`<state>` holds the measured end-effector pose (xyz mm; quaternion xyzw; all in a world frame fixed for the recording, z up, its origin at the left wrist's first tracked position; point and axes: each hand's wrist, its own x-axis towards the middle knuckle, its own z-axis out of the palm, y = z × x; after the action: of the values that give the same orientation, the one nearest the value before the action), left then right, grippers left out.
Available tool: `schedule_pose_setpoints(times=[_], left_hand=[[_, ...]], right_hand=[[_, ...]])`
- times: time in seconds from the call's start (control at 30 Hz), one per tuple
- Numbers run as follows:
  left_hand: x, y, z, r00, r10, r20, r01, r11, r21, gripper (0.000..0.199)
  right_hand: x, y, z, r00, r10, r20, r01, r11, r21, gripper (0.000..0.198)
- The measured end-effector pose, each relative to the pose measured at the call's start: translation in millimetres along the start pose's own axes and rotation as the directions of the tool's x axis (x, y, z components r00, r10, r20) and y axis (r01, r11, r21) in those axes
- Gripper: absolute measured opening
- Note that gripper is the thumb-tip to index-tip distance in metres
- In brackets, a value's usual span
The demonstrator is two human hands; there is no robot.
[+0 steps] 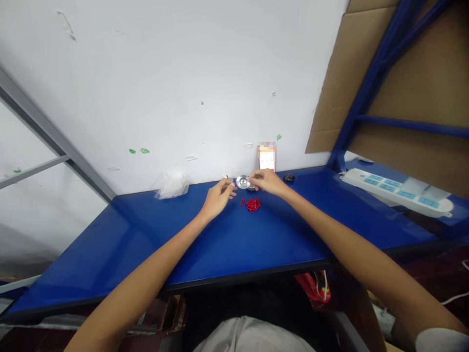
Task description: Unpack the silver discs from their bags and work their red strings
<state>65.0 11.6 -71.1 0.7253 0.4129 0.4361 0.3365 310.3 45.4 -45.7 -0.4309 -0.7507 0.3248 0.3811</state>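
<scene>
My right hand [266,181] pinches the edge of a shiny silver round lid [242,182], held above the back of the blue table. Part of a silver tin [251,187] shows under its fingers. To the left, my left hand [220,196] has its fingers curled, thumb and forefinger close together; whatever is between them is too small to make out. A thin red tip [227,177] shows just behind that hand. Below and between both hands lies a pile of small red looped pins [253,205], with one single red pin [242,202] beside it.
A crumpled clear plastic bag [171,186] lies at the back left. A phone-like card [266,157] leans on the wall, with a small black object [289,178] to its right. A white power strip [397,192] lies at the right, by a blue metal frame [361,98].
</scene>
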Motion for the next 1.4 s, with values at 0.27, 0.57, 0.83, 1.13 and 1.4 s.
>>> schedule_pose_setpoints(times=[0.27,0.57,0.83,1.13,1.4], left_hand=[[-9,-2,9,0.927,0.188,0.326,-0.337,0.798,0.499,0.04],[-11,-1,11,0.913,0.217,0.345,-0.371,0.795,0.481,0.047],[20,-21,-18,0.964,0.21,0.161,-0.263,0.703,0.661,0.047],[66,-60,-10,0.987,0.011,0.159,-0.13,0.637,0.76,0.06],[31,-31,-26,0.994,0.025,0.103,-0.061,0.927,0.371,0.049]], right_hand=[[9,40,-16,0.976,0.168,-0.139,-0.197,0.954,-0.228,0.023],[14,49,-8,0.989,0.13,-0.072,-0.148,0.826,-0.544,0.048],[9,35,-10,0.985,0.059,-0.164,-0.149,0.768,-0.623,0.049],[-3,7,-1,0.99,-0.035,-0.138,-0.062,0.766,-0.64,0.041],[-12,-11,6,0.985,-0.148,-0.086,0.075,0.826,-0.558,0.038]])
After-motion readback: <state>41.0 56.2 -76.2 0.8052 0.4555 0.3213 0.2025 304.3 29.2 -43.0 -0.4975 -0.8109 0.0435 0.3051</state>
